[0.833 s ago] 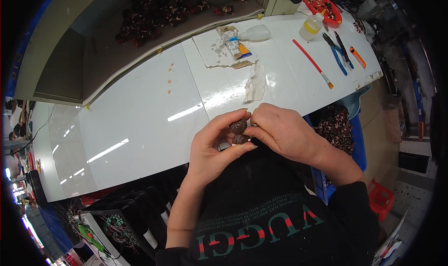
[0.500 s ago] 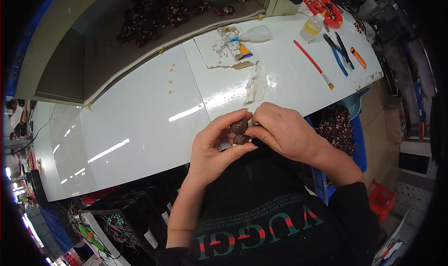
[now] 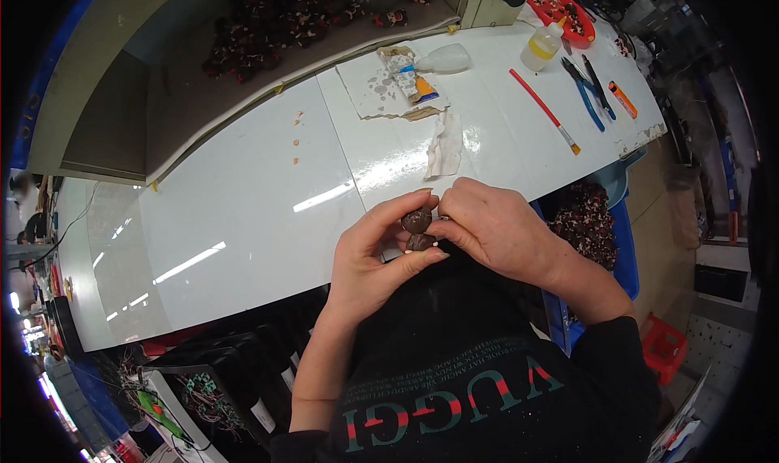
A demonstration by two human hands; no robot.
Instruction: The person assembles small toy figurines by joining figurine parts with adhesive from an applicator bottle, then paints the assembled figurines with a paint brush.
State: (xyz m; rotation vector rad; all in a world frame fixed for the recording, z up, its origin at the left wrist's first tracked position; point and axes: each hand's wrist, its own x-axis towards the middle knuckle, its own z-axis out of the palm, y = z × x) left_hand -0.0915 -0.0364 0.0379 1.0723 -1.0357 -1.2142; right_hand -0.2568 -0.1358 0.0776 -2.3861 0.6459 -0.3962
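Bench (image 3: 235,150), pliers (image 3: 591,108), brush (image 3: 542,108) and a shadowy heap of what seem figurines (image 3: 284,26) mark this as a workshop.

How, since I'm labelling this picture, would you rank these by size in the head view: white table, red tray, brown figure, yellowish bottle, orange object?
1. White table
2. Red tray
3. Brown figure and yellowish bottle: look alike, and the figure seems nearer the camera, so left unranked
4. Orange object

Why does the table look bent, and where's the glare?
Head view: a fisheye lens bows the edges of the white table, and the corners go black; head view: glare lies on that table beside the crumpled tissue; head view: the brown piece in the left hand is too dark for fine detail.
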